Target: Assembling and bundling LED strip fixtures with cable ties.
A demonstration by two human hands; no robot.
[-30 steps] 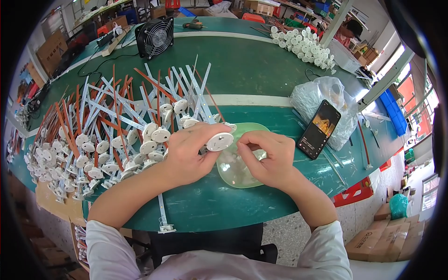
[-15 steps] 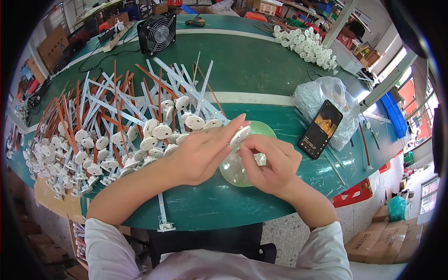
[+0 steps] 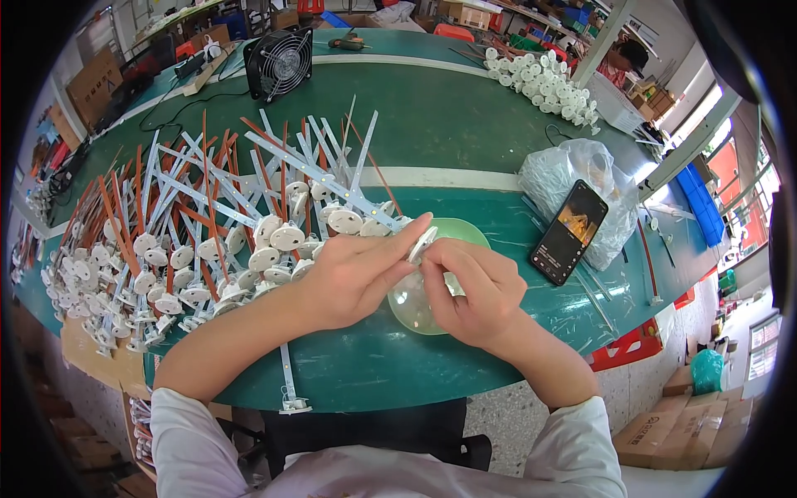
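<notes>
My left hand (image 3: pixel 344 278) is closed on a white round end cap (image 3: pixel 422 244), its fingers stretched along the cap's back. From the cap a pale LED strip (image 3: pixel 320 176) runs up and to the left over the pile. At the cap's right face, my right hand (image 3: pixel 477 290) is in a pinch; whatever lies between its fingertips is too small to make out. Below both hands is a pale green bowl (image 3: pixel 404 319) with small clear pieces, partly hidden by the right hand. A big heap of similar capped strips (image 3: pixel 195 249) lies to the left.
A phone (image 3: pixel 569 232) leans on a clear plastic bag (image 3: pixel 558 166) at the right. A black fan (image 3: pixel 280 65) stands at the back, and white round parts (image 3: pixel 544 81) are heaped at the far right. One capped strip (image 3: pixel 289 378) lies by the table's front edge.
The strip in my left hand has swung lower and its cap has turned more edge-on. My right hand has shifted slightly left and down, still pinching at the cap.
</notes>
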